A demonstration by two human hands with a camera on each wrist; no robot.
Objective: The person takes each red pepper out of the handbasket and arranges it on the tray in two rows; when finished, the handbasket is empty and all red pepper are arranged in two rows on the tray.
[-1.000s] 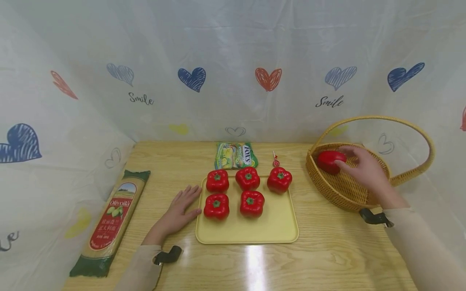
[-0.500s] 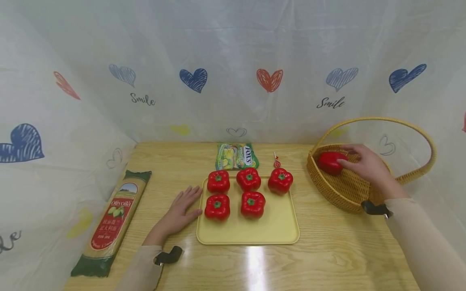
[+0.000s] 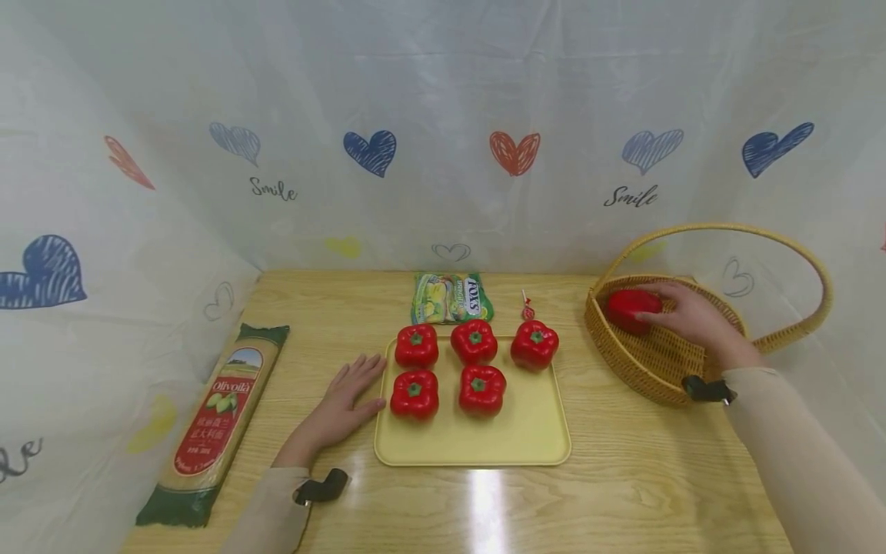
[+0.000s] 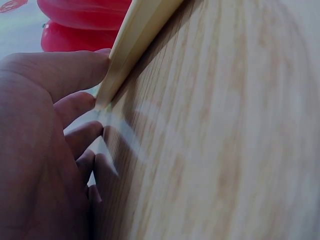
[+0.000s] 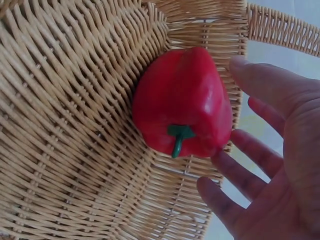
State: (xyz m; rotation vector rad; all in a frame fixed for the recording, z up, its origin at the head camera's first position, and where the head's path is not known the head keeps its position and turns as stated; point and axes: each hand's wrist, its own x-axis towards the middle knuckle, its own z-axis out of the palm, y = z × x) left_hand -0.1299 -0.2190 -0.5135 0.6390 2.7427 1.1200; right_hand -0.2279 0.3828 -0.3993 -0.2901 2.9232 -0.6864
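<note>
A red bell pepper (image 5: 182, 102) with a green stem lies on its side in the wicker basket (image 3: 664, 350), against its left wall in the head view. My right hand (image 3: 692, 315) reaches into the basket beside this pepper. In the right wrist view its fingers (image 5: 250, 172) are spread and relaxed, one fingertip right at the pepper's edge, and the thumb stands a little apart from it. My left hand (image 3: 342, 404) lies flat by the left side of the yellow tray (image 3: 477, 446), thumb and fingertips at the rim. Several red bell peppers (image 3: 482, 391) stand on the tray, stems up.
Behind the tray lie a green Fox's candy bag (image 3: 451, 298) and a lollipop (image 3: 527, 308). A long pack of spaghetti (image 3: 214, 423) lies at the left. The basket's tall handle (image 3: 720, 226) arches above it. A printed curtain (image 3: 443, 192) hangs behind the table.
My right hand drew back slightly, then moved left and closer to the pepper in the basket. That pepper and my left hand stay in place; the head view shifted a little.
</note>
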